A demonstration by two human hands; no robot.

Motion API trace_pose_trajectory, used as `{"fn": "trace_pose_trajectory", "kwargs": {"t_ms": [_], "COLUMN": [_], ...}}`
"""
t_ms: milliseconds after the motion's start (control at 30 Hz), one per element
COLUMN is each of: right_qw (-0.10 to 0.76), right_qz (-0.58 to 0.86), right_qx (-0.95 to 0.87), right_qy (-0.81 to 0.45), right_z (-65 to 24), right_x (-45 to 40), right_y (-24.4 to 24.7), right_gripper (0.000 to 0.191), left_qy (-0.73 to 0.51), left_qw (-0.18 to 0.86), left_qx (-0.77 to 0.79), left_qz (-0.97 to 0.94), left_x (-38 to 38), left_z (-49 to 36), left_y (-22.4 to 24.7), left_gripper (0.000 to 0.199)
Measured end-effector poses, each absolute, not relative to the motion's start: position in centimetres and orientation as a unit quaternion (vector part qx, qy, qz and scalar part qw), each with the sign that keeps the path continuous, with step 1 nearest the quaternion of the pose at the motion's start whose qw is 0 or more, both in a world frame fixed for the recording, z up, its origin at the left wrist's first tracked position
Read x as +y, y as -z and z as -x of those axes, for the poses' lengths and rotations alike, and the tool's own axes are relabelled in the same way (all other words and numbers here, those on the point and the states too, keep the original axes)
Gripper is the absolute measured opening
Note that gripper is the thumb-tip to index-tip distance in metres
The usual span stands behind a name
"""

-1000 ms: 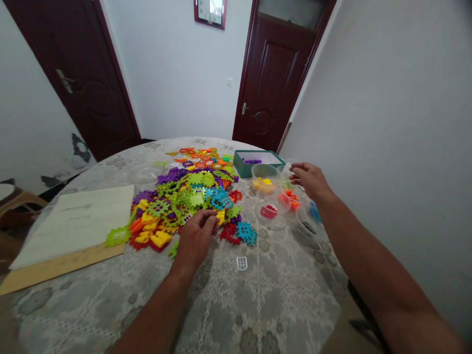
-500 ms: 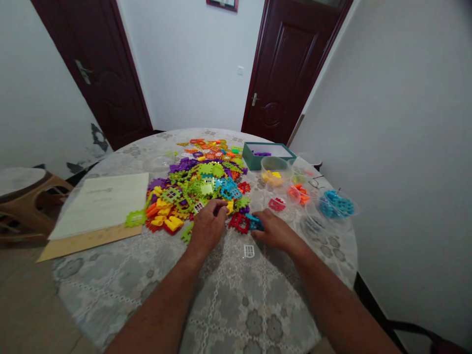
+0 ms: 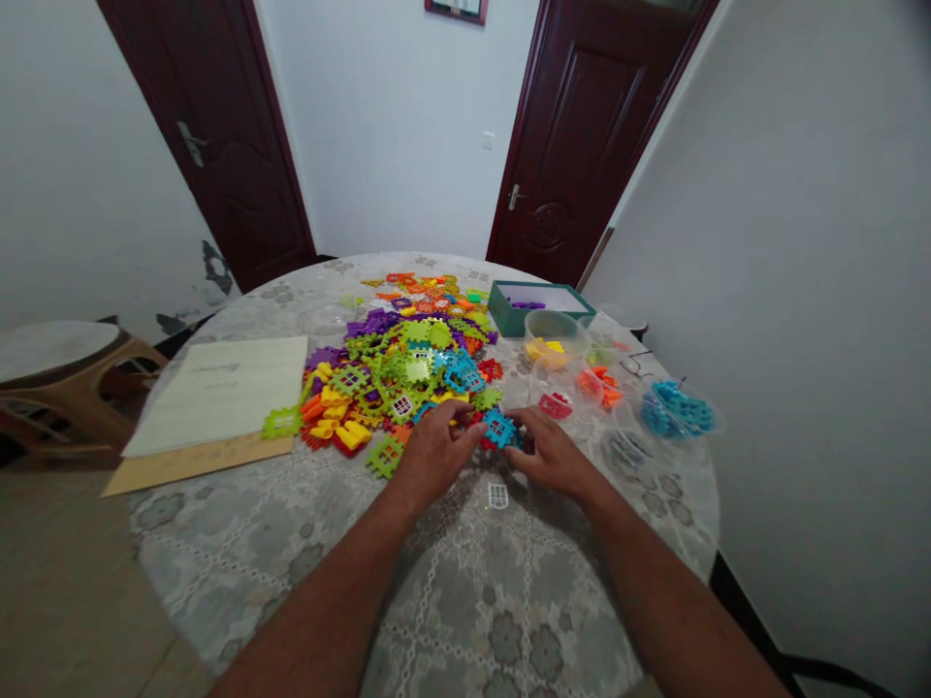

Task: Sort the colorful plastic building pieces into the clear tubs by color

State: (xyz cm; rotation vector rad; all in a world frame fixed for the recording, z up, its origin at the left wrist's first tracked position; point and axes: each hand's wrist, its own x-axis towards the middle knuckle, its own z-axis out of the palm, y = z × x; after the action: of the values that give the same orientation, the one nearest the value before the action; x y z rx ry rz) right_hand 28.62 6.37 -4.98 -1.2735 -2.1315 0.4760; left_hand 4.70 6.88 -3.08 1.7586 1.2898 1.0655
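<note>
A blue square building block [image 3: 498, 428] with a window-like grid stands between my two hands, near the front of a pile of plastic blocks [image 3: 407, 364]. My right hand [image 3: 547, 448] grips its right side with thumb and fingers. On the other side, the curled thumb and fingers of my left hand [image 3: 439, 448] close on its left edge. Bits of red show just behind the blue block, mostly covered by it and my left fingers. A small white window piece [image 3: 497, 496] lies flat on the tablecloth, nearer to me.
Clear plastic tubs [image 3: 557, 341] stand at the right, one with yellow pieces, others with orange or blue blocks [image 3: 676, 407]. Behind them is a green box [image 3: 507, 315] holding purple pieces. Paper sheets [image 3: 218, 393] lie at the left. A stool [image 3: 58, 339] stands beyond the table.
My left hand has left the pile and moved right to the blue block. The block has turned its grid face toward me, still in my right hand. The view has shifted slightly left.
</note>
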Motion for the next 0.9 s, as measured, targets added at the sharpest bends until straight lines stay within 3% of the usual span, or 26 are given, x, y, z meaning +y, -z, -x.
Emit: {"fn": "trace_pose_trajectory", "kwargs": {"t_ms": [100,267,467,900], "right_qw": [0.302,0.278,0.338,0.375], "right_qz": [0.462,0.478,0.446,0.404], "right_qx": [-0.820,-0.822,-0.814,-0.814], "right_qy": [-0.150,-0.141,-0.157,-0.184], "right_z": [-27.6,-26.6,-26.5,-26.9], "right_x": [6.0,5.5,5.5,5.8], "right_y": [5.2,5.3,5.4,5.5], "right_gripper": [0.047,0.047,0.064,0.062], "left_qy": [-0.409,-0.397,-0.398,-0.405], "left_qw": [0.322,0.359,0.383,0.346], "left_qx": [0.509,0.531,0.532,0.504], "left_qz": [-0.685,-0.657,-0.642,-0.680], "left_x": [7.0,7.4,7.4,7.4], "left_z": [-5.0,-4.8,-4.5,-4.6], "left_y": [3.5,3.5,2.5,3.9], "left_gripper": [0.034,0.030,0.022,0.018]}}
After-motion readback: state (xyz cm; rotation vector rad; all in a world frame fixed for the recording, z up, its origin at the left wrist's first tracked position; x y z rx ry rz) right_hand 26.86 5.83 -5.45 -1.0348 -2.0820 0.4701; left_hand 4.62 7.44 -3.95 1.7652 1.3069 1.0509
